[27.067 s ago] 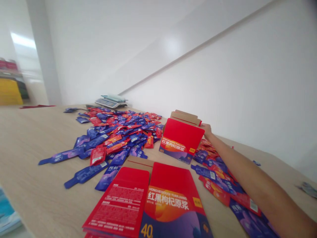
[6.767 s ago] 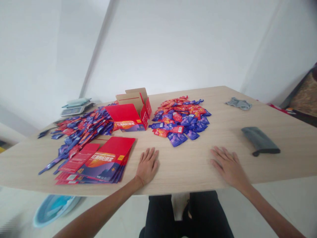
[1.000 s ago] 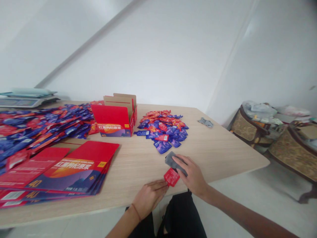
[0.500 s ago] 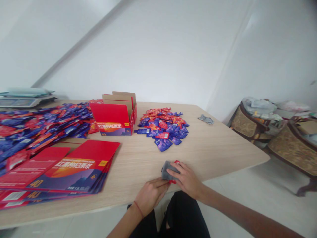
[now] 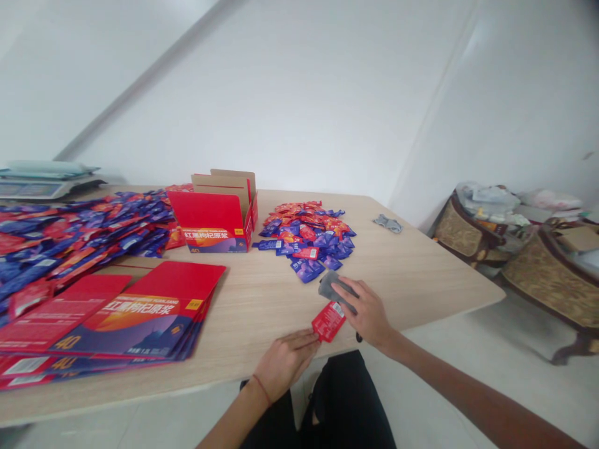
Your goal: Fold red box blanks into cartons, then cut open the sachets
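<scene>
A small red sachet (image 5: 329,320) lies near the table's front edge. My left hand (image 5: 287,358) pinches its lower left corner with closed fingers. My right hand (image 5: 366,310) presses a dark grey cloth (image 5: 329,286) onto the table just past the sachet's upper end. Beyond them sits a heap of red and purple sachets (image 5: 309,234), and left of it an open red carton (image 5: 216,218).
A stack of flat red cartons (image 5: 112,321) lies at the front left, behind it a wide spread of purple sachets (image 5: 70,234) and a scale (image 5: 44,178). A small grey rag (image 5: 388,222) lies far right. Padded chairs (image 5: 519,249) stand beyond the table's right edge.
My right hand slid the grey cloth away from me off the red sachet, which now shows in full. My left hand stayed on the sachet's corner.
</scene>
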Demonstrator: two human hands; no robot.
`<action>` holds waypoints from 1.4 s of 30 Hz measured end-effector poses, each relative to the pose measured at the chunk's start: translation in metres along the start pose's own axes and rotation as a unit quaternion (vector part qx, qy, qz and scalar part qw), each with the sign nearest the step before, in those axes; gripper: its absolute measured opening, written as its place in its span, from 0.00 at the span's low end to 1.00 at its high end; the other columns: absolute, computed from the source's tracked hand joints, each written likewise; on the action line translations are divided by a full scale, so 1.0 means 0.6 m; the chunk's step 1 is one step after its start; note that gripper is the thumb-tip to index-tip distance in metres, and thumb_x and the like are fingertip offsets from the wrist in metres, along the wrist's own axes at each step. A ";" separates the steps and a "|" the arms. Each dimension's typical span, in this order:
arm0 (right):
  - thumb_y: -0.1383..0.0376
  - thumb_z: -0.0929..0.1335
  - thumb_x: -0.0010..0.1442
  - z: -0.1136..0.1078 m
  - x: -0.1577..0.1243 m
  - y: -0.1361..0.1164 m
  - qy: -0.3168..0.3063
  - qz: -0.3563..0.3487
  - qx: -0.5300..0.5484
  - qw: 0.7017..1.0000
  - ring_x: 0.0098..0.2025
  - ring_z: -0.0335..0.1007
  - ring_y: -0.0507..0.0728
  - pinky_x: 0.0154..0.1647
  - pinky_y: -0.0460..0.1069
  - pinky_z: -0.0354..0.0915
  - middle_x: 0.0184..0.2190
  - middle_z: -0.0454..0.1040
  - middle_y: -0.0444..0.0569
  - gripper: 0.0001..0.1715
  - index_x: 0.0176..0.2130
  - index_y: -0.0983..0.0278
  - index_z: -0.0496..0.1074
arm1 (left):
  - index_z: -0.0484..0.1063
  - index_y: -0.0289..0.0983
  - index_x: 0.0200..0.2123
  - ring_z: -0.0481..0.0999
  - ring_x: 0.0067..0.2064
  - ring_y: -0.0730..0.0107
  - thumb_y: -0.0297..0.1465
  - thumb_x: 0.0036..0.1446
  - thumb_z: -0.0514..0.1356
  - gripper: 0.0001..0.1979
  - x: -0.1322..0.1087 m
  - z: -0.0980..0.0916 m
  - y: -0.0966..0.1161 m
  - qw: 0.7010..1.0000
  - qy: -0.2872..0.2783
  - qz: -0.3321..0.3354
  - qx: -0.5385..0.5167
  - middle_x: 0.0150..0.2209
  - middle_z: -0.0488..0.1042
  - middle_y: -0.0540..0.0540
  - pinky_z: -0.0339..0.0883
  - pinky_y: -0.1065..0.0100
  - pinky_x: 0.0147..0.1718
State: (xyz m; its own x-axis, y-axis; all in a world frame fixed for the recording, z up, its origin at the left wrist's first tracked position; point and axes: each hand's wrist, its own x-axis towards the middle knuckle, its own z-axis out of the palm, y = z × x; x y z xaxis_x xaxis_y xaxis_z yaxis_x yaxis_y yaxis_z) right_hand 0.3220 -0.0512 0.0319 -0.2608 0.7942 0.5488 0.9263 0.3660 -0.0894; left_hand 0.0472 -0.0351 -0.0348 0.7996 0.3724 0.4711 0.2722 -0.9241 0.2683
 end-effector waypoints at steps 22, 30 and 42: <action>0.74 0.68 0.64 0.058 -0.042 0.022 -0.103 -0.027 -0.076 0.991 0.55 0.69 0.63 0.60 0.60 0.68 0.66 0.71 0.51 0.32 0.64 0.55 0.74 | 0.73 0.41 0.64 0.78 0.63 0.64 0.29 0.74 0.56 0.18 -0.004 0.004 -0.003 1.000 0.012 0.011 0.003 0.61 0.79 0.46 0.73 0.60 0.65; 0.77 0.61 0.65 0.078 -0.040 0.092 -0.062 -0.015 -0.117 0.991 0.56 0.72 0.63 0.58 0.60 0.71 0.63 0.74 0.55 0.35 0.67 0.61 0.68 | 0.74 0.40 0.63 0.78 0.63 0.64 0.29 0.74 0.57 0.18 -0.005 0.004 -0.004 1.000 0.010 0.006 0.010 0.61 0.79 0.46 0.73 0.60 0.65; 0.63 0.58 0.72 0.013 -0.059 0.154 0.078 0.135 0.061 0.986 0.59 0.74 0.62 0.62 0.60 0.71 0.58 0.76 0.55 0.28 0.67 0.61 0.68 | 0.75 0.40 0.61 0.80 0.60 0.64 0.30 0.75 0.56 0.16 -0.004 0.004 -0.002 0.999 0.030 0.020 0.032 0.58 0.81 0.46 0.75 0.60 0.63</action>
State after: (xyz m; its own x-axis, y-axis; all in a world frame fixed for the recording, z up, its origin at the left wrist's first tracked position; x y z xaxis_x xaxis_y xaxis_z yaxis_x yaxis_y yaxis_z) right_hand 0.4148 -0.0417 -0.0024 0.0452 0.7894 0.6122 0.9138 0.2149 -0.3446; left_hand 0.0462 -0.0351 -0.0383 0.7771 0.3376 0.5311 0.2762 -0.9413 0.1941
